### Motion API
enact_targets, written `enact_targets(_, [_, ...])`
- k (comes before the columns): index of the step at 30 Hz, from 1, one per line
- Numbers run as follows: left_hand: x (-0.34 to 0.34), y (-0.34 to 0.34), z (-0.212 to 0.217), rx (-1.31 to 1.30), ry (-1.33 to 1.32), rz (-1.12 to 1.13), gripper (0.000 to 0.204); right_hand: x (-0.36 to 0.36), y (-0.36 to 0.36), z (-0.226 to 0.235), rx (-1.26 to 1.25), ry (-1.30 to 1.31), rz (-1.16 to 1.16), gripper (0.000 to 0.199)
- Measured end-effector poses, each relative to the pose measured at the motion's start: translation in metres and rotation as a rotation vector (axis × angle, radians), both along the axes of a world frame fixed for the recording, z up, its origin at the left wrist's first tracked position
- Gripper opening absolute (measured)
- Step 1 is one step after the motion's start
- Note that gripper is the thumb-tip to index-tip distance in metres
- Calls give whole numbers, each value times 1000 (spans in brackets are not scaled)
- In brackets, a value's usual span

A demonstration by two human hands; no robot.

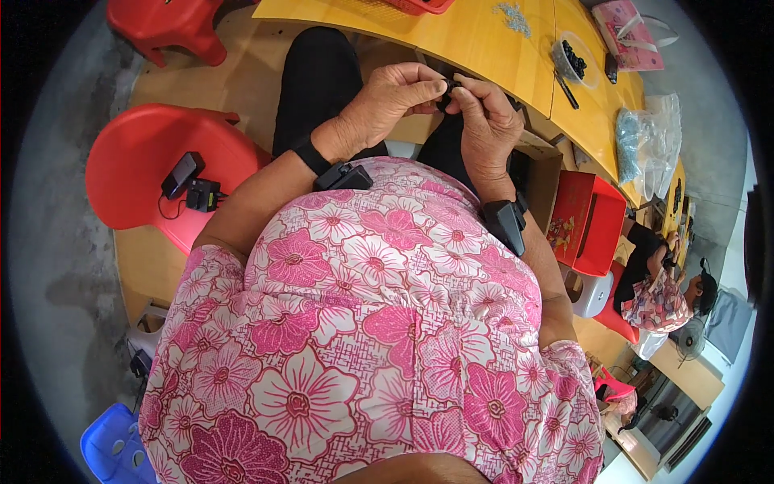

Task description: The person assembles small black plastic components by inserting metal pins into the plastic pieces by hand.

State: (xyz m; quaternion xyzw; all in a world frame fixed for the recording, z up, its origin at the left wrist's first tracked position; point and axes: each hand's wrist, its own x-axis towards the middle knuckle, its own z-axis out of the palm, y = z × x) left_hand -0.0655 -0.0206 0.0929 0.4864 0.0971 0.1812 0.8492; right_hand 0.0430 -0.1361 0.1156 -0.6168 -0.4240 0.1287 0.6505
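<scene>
Both hands meet over my lap, just short of the yellow table's near edge. Between the fingertips is a small black piece (446, 95), mostly covered, so its kind does not show. My left hand (395, 97) pinches it from the left with thumb and forefinger. From the right, my right hand (488, 121) closes thumb and forefinger on it too. On the table to the right stands a clear bowl (556, 60) with several small black pieces in it. A black pen-like stick (567, 91) lies beside the bowl.
A pile of small grey bits (513, 19) and a bag of bluish bits (630, 145) lie on the yellow table (451, 40). A red box (587, 222) stands at right, a red chair (133, 161) with black devices at left. Other people sit far right.
</scene>
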Motion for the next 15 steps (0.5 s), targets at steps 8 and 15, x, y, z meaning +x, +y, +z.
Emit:
enact_targets(8, [1,-2,-4,-123,-4,-16,18,-3,1,-4,61,-131,-43,22])
enact_targets(15, [2,-6,0,-249,-46,-45,17,-4,-1,-1,-48,-398,-116,37])
